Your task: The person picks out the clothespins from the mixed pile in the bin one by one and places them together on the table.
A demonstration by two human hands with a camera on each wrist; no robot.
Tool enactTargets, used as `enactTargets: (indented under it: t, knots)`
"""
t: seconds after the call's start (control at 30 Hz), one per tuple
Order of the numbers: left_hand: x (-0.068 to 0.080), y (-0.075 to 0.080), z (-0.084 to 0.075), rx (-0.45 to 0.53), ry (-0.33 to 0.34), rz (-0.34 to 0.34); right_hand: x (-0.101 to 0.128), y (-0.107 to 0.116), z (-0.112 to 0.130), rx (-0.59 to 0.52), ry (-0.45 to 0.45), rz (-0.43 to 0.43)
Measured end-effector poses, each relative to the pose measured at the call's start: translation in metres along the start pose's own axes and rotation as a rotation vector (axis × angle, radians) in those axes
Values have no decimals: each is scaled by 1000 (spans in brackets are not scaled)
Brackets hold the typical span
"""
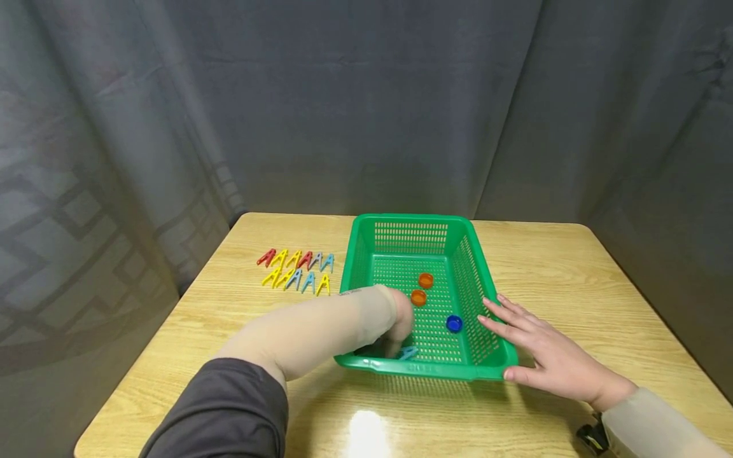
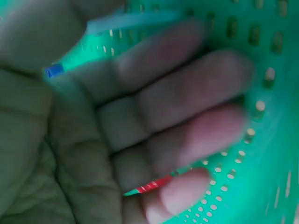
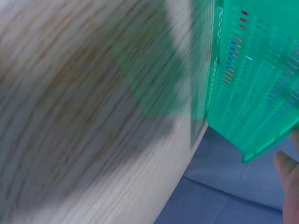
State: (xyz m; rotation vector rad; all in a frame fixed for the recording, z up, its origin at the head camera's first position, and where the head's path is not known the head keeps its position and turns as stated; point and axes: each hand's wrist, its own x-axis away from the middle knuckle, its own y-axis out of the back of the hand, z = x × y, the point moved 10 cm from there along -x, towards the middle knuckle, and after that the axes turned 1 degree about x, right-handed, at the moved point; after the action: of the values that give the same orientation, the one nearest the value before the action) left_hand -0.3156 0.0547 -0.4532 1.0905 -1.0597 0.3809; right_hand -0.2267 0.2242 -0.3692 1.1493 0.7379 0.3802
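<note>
A green plastic basket (image 1: 366,251) stands on the wooden table (image 1: 550,267). Inside lie two orange caps (image 1: 425,280), a blue cap (image 1: 454,323) and a light-blue clothespin (image 1: 408,352). My left hand (image 1: 399,331) reaches down into the basket's near left corner. In the blurred left wrist view, thumb and index finger seem to pinch the light-blue clothespin (image 2: 133,21). My right hand (image 1: 532,343) lies flat, fingers straight, against the basket's right wall near its front corner. The right wrist view shows that basket (image 3: 257,70) wall and a fingertip (image 3: 290,170).
Several red, yellow and blue clothespins (image 1: 298,270) lie in two rows on the table left of the basket. Grey curtains close off the back and sides. The table edge (image 3: 182,163) runs near my right wrist, with blue fabric (image 3: 224,200) below.
</note>
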Motion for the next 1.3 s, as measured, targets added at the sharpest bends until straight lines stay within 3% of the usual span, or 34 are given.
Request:
enactTargets:
  t: [0.13,0.23,0.33,0.5,0.67,0.8,0.97,1.3]
  knots:
    - [-1,18,-16,-205,-202,-191,0,0,0,-1,2,-2]
    - [2,30,-23,-303,-274,-322,0,0,0,-1,10,-6]
    - [4,44,-25,-347,-288,-451,0,0,0,0,14,-8]
    - [3,60,-20,-264,-262,-575,1,-1,-1,-3,11,-9]
    - [2,64,-16,-163,-293,-560,1,-1,0,-7,12,-12]
    - [0,59,-11,-72,-306,-473,0,0,0,-9,6,-14]
    - [-2,51,-9,-101,-282,-420,0,0,0,-9,-2,-8]
    - [-2,53,-14,-161,-313,-460,-1,1,1,-6,-1,-11]
